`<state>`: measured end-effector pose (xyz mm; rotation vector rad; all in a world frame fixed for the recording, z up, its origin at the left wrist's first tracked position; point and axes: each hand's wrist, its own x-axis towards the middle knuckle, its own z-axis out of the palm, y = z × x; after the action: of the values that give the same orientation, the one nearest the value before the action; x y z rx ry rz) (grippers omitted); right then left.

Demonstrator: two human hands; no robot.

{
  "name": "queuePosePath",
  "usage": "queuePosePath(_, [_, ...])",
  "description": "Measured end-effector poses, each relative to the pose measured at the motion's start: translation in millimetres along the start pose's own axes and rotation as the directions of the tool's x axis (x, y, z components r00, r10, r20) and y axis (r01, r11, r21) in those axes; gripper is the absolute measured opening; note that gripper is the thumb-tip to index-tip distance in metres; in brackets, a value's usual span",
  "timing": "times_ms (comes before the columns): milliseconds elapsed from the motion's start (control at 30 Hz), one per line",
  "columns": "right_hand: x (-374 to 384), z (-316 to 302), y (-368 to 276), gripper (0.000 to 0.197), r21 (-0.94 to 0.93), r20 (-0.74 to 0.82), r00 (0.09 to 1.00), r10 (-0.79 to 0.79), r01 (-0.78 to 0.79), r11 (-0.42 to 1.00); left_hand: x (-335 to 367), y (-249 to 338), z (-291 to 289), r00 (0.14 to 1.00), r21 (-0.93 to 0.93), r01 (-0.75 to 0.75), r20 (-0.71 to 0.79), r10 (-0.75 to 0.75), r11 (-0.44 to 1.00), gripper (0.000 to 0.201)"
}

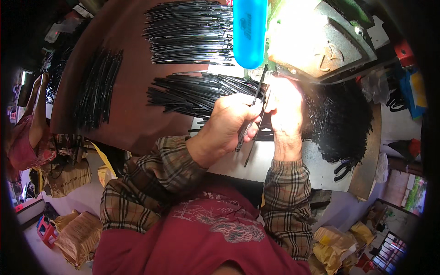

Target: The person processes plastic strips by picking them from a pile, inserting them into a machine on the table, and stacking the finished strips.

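Observation:
My left hand (pixel 229 120) is closed around a few thin black strips (pixel 241 139) that slant up toward the machine. Beside it my right hand (pixel 285 107) has its fingers drawn together at another thin black strip (pixel 255 141), close under the machine head (pixel 321 43). Strong lamp glare washes out the right fingertips and the spot where they meet the machine. A loose pile of black strips (pixel 183 94) lies just left of the hands. To the right, a thick bundle of black strips (pixel 341 119) hangs over the table edge.
A blue rounded cylinder (pixel 250 36) stands in front of the machine. Rows of black strips (pixel 190 34) lie on the brown tabletop (pixel 133 87), with another bunch (pixel 97 89) farther left. Brown paper sacks (pixel 80 236) sit on the floor. Another person's arm (pixel 39 101) shows at far left.

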<state>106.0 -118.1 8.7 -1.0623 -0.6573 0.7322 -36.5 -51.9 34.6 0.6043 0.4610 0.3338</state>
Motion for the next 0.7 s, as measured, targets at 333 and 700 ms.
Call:
queuePosePath(333, [-6.1,16.3,-13.3,0.014,-0.094,-0.093,0.995,0.033,-0.041,0.995,1.8,-5.1,-14.3,0.997,0.146,-0.059,0.058,0.051,0.987,0.013])
queuePosePath(700, [-28.1,29.3,3.7,0.005,0.042,-0.029,0.99,-0.141,0.142,0.989,-21.8,5.2,-20.2,0.992,0.554,-0.061,-0.062,0.114,0.83,0.01])
